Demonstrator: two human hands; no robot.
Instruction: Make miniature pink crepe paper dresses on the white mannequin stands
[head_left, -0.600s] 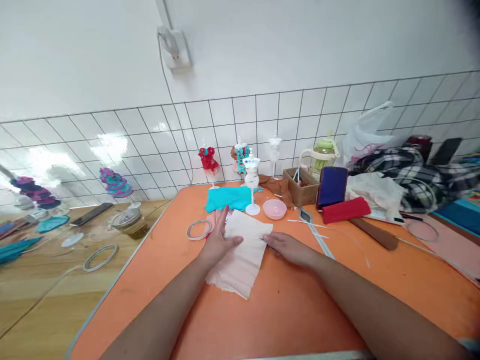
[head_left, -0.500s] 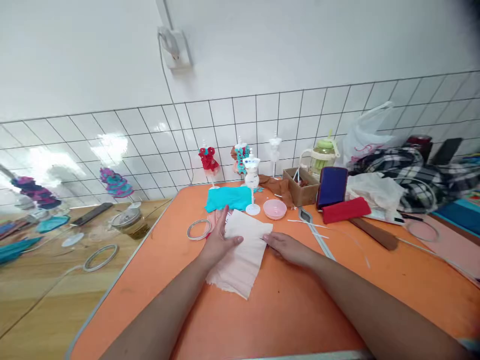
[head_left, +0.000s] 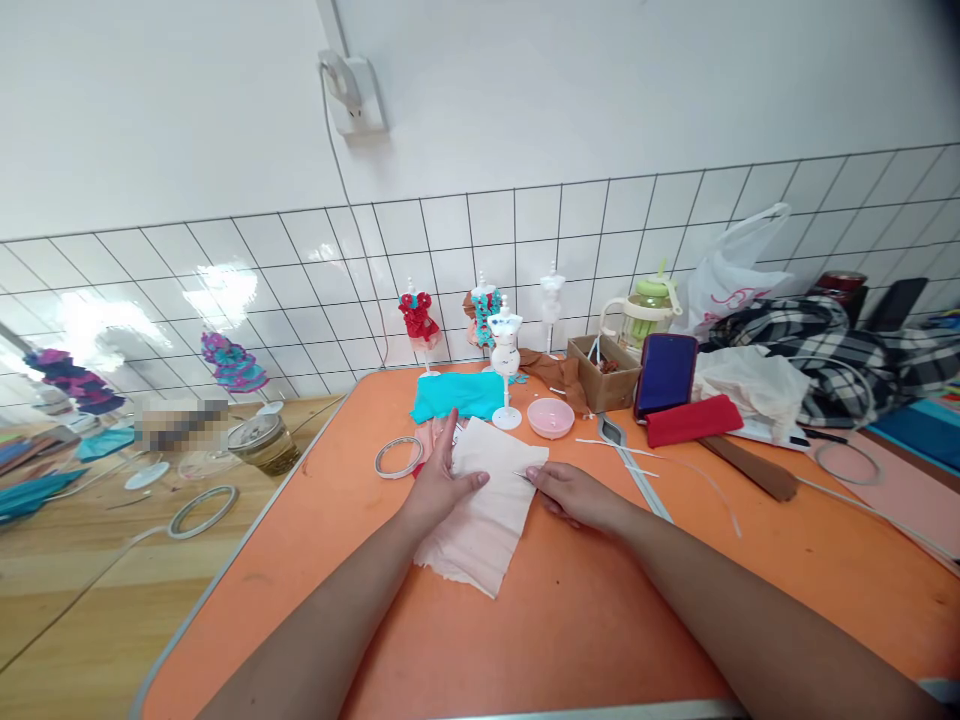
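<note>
A pale pink piece of cloth [head_left: 487, 520] with a frayed lower edge lies on the orange table. My left hand [head_left: 439, 487] rests on its left side, thumb and forefinger spread apart. At the cloth's right edge, my right hand [head_left: 574, 495] is closed around a thin pointed metal tool [head_left: 519, 474], whose tip shows over the cloth; the rest is hidden in the fingers. Just beyond the cloth stand a small white dress form [head_left: 505, 355] and a pink bowl [head_left: 551, 418]. Folded turquoise cloth [head_left: 457, 396] lies behind, and a roll of tape [head_left: 399, 457] sits to the left.
Dress forms with red [head_left: 418, 318] and turquoise trim [head_left: 486, 308] stand by the tiled wall. To the right are a cardboard box [head_left: 602, 372], a phone [head_left: 665, 375], red cloth [head_left: 694, 420] and a grey zipper [head_left: 637, 470]. A wooden table [head_left: 150, 590] adjoins on the left.
My right hand has shifted slightly, and the metal tip now shows more plainly over the cloth. My left hand and the cloth stay nearly in place.
</note>
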